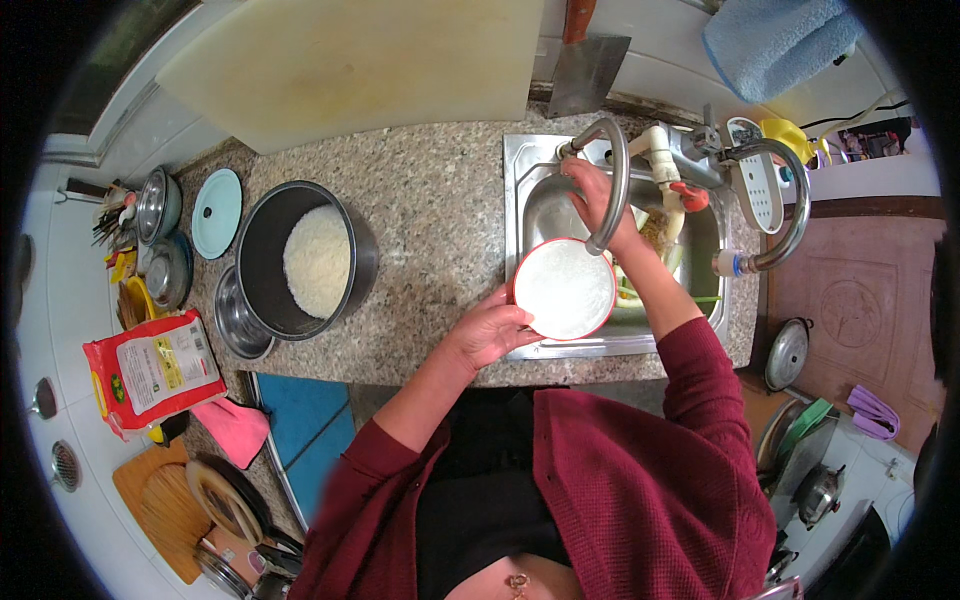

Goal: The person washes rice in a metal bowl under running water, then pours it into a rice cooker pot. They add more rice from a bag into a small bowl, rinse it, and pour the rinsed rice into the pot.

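Observation:
My left hand (496, 328) grips a white bowl with a red rim (564, 289), thumb over the edge, above the front left of the stainless steel sink (525, 346). The bowl's inside looks white and glossy, as if it holds water. The curved metal spout (616, 172) ends just over the bowl's far right edge. Behind this spout, my right hand (598, 196) reaches to the base of the tap, fingertips at the metal fitting (568, 150). Whether they grip it is unclear. Vegetable pieces (671, 262) lie in the sink, partly hidden by my right forearm.
Left on the granite counter (439, 217), a dark inner pot (360, 247) holds white rice (319, 262). Near it are a metal bowl (244, 341), a pale blue lid (217, 214) and a red bag (161, 375). A cleaver (589, 75) and a large cutting board (360, 67) stand behind.

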The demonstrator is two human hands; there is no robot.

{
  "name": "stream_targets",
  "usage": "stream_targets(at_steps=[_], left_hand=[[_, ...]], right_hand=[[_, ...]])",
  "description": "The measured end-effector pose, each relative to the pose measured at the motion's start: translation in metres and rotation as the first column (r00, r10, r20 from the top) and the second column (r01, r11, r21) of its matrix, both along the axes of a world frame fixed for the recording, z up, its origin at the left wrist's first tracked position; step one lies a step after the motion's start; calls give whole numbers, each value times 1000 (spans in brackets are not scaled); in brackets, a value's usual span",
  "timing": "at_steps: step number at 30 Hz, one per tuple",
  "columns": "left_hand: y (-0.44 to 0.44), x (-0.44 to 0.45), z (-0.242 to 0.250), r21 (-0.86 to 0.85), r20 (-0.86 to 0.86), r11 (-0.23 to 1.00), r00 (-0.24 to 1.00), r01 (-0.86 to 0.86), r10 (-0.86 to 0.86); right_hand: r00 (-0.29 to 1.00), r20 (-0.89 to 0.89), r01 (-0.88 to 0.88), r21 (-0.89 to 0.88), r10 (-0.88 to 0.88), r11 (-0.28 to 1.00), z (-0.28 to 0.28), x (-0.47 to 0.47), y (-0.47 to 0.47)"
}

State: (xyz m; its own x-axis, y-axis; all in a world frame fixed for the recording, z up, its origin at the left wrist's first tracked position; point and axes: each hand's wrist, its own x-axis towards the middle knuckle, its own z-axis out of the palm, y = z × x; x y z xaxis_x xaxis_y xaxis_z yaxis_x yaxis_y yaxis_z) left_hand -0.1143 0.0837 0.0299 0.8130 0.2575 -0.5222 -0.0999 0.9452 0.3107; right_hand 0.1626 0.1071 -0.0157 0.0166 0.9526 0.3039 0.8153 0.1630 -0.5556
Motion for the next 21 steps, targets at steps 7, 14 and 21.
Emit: stream_targets(at_steps=[7,14,21], left_hand=[[-3,-10,4,2,20,1000,1000,5,-5],[-5,-25,16,-27,38,999,999,-33,34],[-6,-63,32,-31,45,993,992,-113,114]], right_hand=[[1000,23,19,-57,-18,998,-3,1,-8],[999,12,49,-30,-49,998,9,-9,-33],[988,23,154,-83,-153,985,28,-28,-67]])
